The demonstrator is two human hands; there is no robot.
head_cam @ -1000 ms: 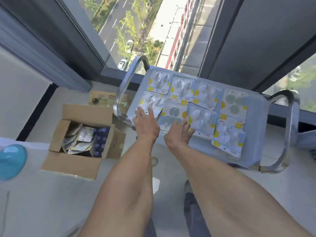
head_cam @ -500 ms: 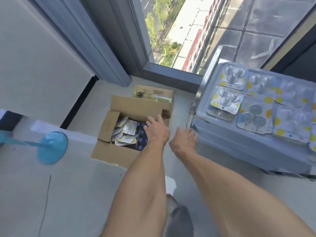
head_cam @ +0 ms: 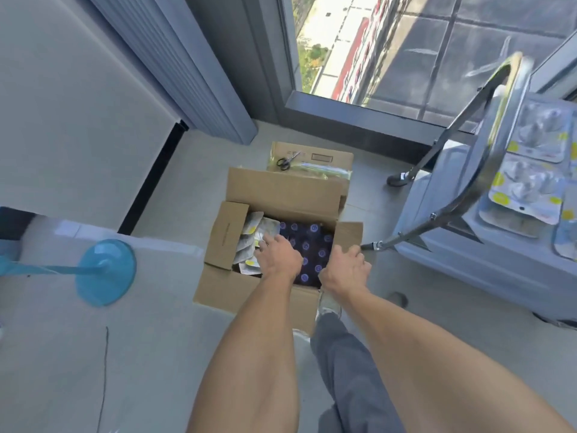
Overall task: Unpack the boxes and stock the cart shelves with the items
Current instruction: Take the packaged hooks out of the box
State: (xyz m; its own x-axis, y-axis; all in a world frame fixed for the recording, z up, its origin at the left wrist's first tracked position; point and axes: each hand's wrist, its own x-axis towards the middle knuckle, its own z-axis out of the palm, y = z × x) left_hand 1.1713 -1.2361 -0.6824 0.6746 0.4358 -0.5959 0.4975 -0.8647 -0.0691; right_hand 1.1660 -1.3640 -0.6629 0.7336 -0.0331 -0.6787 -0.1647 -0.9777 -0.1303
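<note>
Open box on the floor, flaps spread, directly below both arms. Inside, along the left wall: a stack of blister packs, white and yellow, leaning on edge. To their right, filling the rest: dark purple items with pale round marks, packed tight.

Left hand reaching down into the box, fingers extended and slightly spread, tips touching the top of the packs; not curled round any of them. Back of the hand over the line between packs and purple items.

Right hand at the box's right side, above the right flap, fingers bent downward; whether gripping the flap edge or just resting there, cannot tell, since the fingertips are hidden behind the knuckles.

Behind the box, touching its rear flap: a second, closed carton with scissors lying on top, at its left end.

To the right, close by: cart, grey, with a chrome handle bar arching over its near end. On the top shelf, several packs already laid flat side by side, partly cut off by the frame edge.

At far left: a blue round base with a stem running off-frame. Grey trouser leg and a shoe just beside the box's near right corner. Window down to the floor beyond.
</note>
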